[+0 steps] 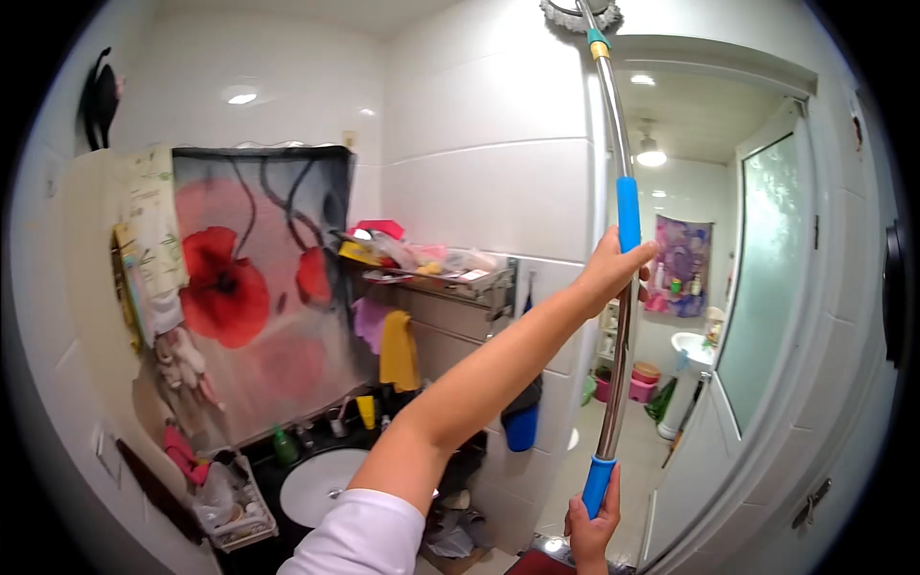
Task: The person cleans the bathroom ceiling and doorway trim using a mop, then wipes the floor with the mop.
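A long-handled mop with a metal pole [616,383] and blue grips runs upright through the right half of the head view. Its grey fluffy head [581,13], cut off by the top edge, is at the white wall above the doorway. My left hand [618,266], reaching up from a white sleeve, is wrapped round the pole by the upper blue grip [628,211]. Lower down, my right hand [592,529] closes on the bottom blue grip [600,479].
A doorway with a frosted glass door [767,278] opens onto another room with a sink [692,351]. Left of my arm are a washbasin [321,484], a cluttered wall shelf [460,284], a poppy-print cloth [273,268] and a basket [244,527]. A yellow cloth [398,353] hangs below the shelf.
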Available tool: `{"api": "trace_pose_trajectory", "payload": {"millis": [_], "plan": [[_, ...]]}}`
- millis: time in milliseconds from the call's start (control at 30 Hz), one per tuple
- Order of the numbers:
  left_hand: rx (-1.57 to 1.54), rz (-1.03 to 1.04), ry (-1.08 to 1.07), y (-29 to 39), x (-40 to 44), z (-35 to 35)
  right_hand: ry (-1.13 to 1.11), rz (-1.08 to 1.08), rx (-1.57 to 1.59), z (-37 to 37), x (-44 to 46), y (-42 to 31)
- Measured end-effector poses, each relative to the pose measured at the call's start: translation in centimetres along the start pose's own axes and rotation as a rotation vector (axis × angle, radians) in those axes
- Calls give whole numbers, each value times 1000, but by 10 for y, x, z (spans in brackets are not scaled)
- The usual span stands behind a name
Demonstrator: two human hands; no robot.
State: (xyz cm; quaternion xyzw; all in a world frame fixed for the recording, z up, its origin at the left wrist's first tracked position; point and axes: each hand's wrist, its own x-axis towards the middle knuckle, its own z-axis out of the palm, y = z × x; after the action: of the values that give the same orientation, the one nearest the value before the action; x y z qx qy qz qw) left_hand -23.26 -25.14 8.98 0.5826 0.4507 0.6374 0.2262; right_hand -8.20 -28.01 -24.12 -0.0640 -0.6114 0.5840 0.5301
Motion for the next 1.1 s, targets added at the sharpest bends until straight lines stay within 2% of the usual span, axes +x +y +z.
{"api": "trace_pose_trajectory", "payload": {"millis": [100, 200, 267, 467, 533, 600, 733, 800, 933, 967, 1100], "plan": [[220, 143, 135, 13, -20, -45, -143, 87, 256, 44, 3, -11], [322, 89, 307, 40, -48, -90, -281, 182, 429, 87, 4, -15], [410, 84, 333, 50, -60, -130, -408, 237, 590, 117, 7, -20], [537, 33, 574, 68, -102, -234, -564, 273, 640, 220, 30, -13], [598, 137, 604, 66, -110, -271, -607, 269, 626, 257, 45, -4], [578, 156, 621, 62, -121, -308, -653, 248, 607, 293, 63, -2], [773, 195, 666, 47, -142, -382, -696, 177, 615, 372, 90, 20], [1043, 327, 808, 39, -152, -413, -707, 149, 603, 397, 88, 30], [1297, 18, 886, 33, -180, -416, -718, 75, 396, 425, 73, 51], [1482, 13, 930, 30, -183, -411, -713, 78, 368, 428, 71, 51], [1527, -57, 951, 35, -179, -409, -720, 89, 353, 435, 78, 58]]}}
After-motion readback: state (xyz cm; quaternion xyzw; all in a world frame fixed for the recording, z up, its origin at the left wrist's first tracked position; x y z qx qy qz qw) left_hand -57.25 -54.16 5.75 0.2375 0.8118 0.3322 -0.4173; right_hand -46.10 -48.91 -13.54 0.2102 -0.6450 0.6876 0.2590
